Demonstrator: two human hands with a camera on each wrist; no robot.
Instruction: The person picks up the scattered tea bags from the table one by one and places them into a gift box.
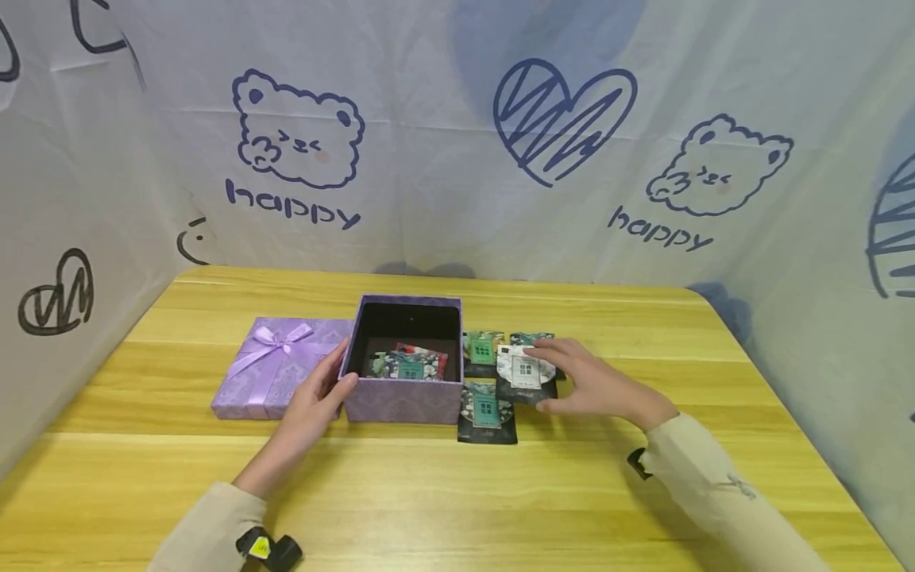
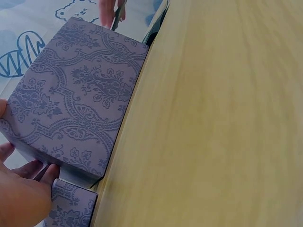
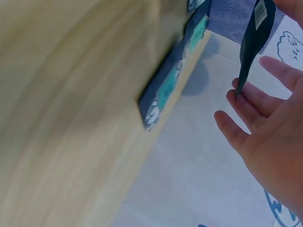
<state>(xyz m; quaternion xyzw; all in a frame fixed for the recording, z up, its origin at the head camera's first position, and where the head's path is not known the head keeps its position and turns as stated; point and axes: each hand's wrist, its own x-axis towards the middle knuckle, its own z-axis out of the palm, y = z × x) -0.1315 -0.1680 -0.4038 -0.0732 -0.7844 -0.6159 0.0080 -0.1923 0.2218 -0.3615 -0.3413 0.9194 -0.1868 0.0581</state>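
Observation:
A purple patterned gift box (image 1: 403, 401) stands uncovered, with several sachets (image 1: 411, 365) on its dark floor. My left hand (image 1: 314, 401) holds its near left corner, thumb at the rim and fingers against the left wall (image 2: 64, 163). A white-and-black sachet (image 1: 525, 373) is in my right hand (image 1: 582, 381), between thumb and fingers, raised off the table; the right wrist view shows this sachet (image 3: 255, 40) nearly edge-on. Right of the box lie a green-labelled sachet (image 1: 482, 349), a teal-labelled sachet (image 1: 488, 413) and another sachet (image 1: 529, 338), partly hidden behind the held one.
The purple lid (image 1: 282, 365), tied with a lilac ribbon bow, lies on the table left of the box. A yellow wood-grain table (image 1: 429, 500) carries everything. White cloth (image 1: 429, 159) with blue drawings hangs behind and at both sides.

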